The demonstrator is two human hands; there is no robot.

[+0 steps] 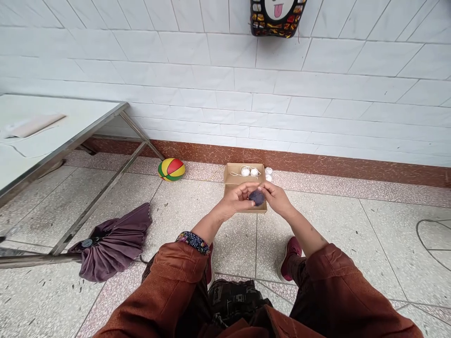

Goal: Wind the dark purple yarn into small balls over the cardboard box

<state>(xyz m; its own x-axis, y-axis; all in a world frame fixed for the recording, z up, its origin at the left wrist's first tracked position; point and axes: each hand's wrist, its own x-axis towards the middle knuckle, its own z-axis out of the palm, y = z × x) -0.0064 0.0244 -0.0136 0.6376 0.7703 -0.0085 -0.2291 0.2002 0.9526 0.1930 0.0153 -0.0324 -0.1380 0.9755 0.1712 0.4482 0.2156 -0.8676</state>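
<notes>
Over a shallow cardboard box (229, 169) on the floor, my two hands meet around a small dark blue-grey ball (257, 197) that looks like yarn. My left hand (237, 199) curls about its left side, thumb below and fingers above. The fingertips of my right hand (277, 199) pinch together at its upper right edge. Two white yarn balls (249, 172) with loose strands lie at the back of the box. More white balls (268, 174) rest on the floor just beyond its right side. My hands hide the middle of the box.
A metal-framed table (66, 136) stands at the left, with a folded cloth-like item (37, 126) on top. A dark purple umbrella (118, 241) lies folded near its leg. A colourful ball (171, 169) sits by the tiled wall (211, 70). A patterned bag (276, 26) hangs above.
</notes>
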